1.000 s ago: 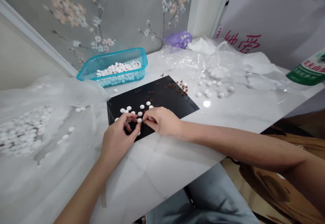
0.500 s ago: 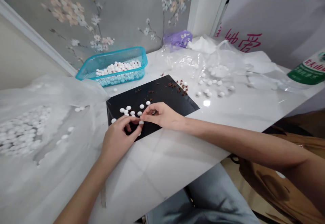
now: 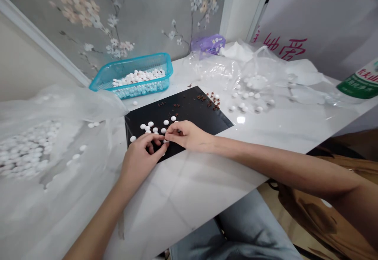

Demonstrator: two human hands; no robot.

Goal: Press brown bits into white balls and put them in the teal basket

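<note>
Over the near edge of a black mat (image 3: 206, 120), my two hands meet at the fingertips. Between the thumb and forefinger of my left hand (image 3: 143, 148) is a small white ball (image 3: 165, 141), mostly covered by the fingers. My right hand (image 3: 189, 134) is closed in a pinch against that ball; whatever its fingertips hold is too small to make out. Several loose white balls (image 3: 155, 130) lie on the mat just beyond my hands. Small brown pieces, star-like or pronged (image 3: 213, 102), are scattered along the mat's far right corner.
A blue plastic basket (image 3: 102, 80) with many white balls stands behind the mat. At left spreads a clear plastic bag (image 3: 79, 197) of white balls. More bags (image 3: 265, 65), a purple packet (image 3: 208, 44) and a green-labelled bottle (image 3: 358, 85) are at back and right.
My fingertips have drawn closer together around the white ball, which now shows less. The view has shifted slightly; the other things stay in place.
</note>
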